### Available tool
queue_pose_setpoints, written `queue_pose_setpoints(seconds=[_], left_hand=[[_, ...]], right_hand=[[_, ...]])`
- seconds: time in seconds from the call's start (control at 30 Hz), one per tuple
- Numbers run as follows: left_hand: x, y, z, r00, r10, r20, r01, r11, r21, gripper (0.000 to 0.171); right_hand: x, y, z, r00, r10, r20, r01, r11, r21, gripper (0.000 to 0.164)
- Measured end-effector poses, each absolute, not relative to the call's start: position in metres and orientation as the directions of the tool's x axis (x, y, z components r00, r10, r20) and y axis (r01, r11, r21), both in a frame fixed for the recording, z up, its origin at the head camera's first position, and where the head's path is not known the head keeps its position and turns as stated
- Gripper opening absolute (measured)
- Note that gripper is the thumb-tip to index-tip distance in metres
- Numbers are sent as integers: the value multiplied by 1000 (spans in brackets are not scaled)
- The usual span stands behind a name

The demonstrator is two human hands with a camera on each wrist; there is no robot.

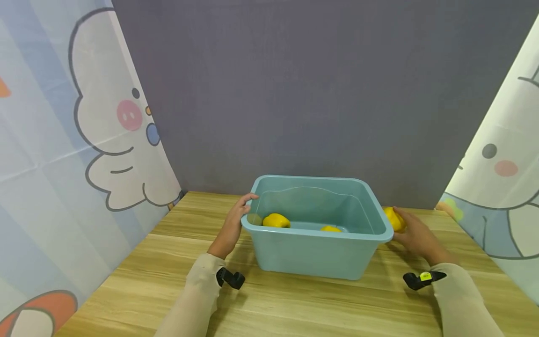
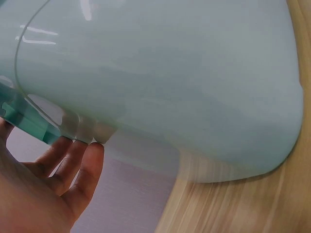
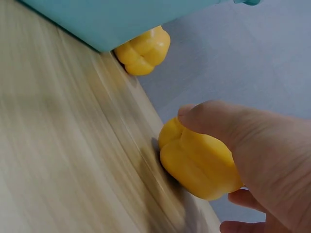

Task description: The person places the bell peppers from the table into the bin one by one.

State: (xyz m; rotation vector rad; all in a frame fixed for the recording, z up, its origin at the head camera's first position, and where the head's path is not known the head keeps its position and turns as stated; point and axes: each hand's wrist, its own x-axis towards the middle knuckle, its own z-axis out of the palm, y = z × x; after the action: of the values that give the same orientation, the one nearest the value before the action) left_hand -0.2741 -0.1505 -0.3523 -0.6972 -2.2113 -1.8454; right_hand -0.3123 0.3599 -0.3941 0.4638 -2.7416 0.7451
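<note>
A light blue-green plastic bin stands on the wooden table. At its left rim, my left hand holds on, and the left wrist view shows several fingertips against the rim. Just right of the bin, my right hand grips a yellow bell pepper. The thumb lies across the pepper, with the other fingers partly hidden on its far side. Inside the bin are a yellow pepper on the left and another yellow piece, mostly hidden by the front wall.
Beyond the bin's corner, the right wrist view shows a second yellow bell pepper on the table. A dark grey panel rises behind the table. Cartoon-printed curtains hang at both sides.
</note>
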Motion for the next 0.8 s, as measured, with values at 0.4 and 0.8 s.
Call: queue_pose_setpoints(seconds=[0.4, 0.8], left_hand=[[-276, -150, -353, -879, 237, 415, 451, 126, 884, 53], [-275, -149, -353, -870, 237, 433, 467, 112, 877, 50]], right_hand=[[-312, 358, -397, -921, -187, 342, -334, 829, -448, 81], [-312, 355, -399, -920, -143, 364, -315, 823, -473, 82]])
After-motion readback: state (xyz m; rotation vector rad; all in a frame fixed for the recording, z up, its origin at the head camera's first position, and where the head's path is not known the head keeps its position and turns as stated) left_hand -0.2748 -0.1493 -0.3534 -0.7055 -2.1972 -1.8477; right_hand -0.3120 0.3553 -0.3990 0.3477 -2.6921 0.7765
